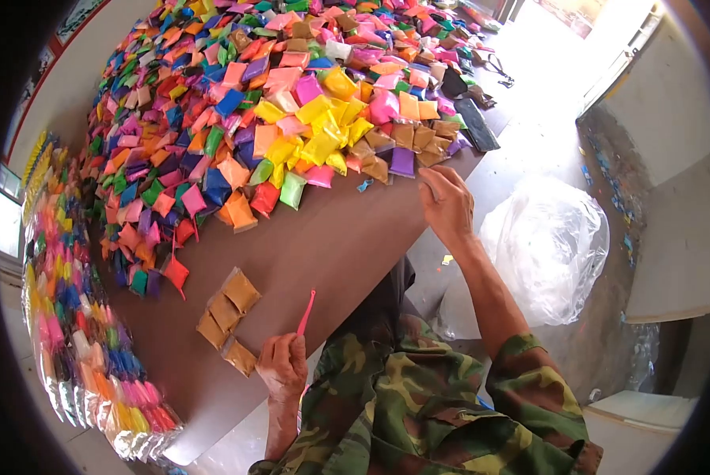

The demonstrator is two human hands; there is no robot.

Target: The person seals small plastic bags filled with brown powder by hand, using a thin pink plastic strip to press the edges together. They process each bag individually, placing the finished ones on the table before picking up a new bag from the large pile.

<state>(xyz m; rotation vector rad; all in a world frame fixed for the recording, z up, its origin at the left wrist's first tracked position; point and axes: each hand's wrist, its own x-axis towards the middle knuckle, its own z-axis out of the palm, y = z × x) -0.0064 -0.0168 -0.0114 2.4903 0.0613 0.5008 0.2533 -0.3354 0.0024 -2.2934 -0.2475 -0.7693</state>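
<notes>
My left hand point(282, 364) is closed around a thin pink plastic stick point(308, 311), which points upward and has a small rounded tip. Just left of that hand, several small clear packets of brown material point(226, 310) lie in a group on the brown table. At the table's right edge hovers my right hand point(447, 204), fingers bent and thumb a little apart, with no object visible in it. Nearest to it are a purple packet point(402, 162) and a cluster of brown packets point(428, 142) at the pile's front edge.
A large pile of colourful packets point(236, 103) covers the far part of the brown table point(323, 237). Long bundles of filled bags point(85, 340) line the left side. Beside my right arm on the floor is a big clear plastic bag point(549, 245). A black flat object point(476, 125) lies at the pile's right edge.
</notes>
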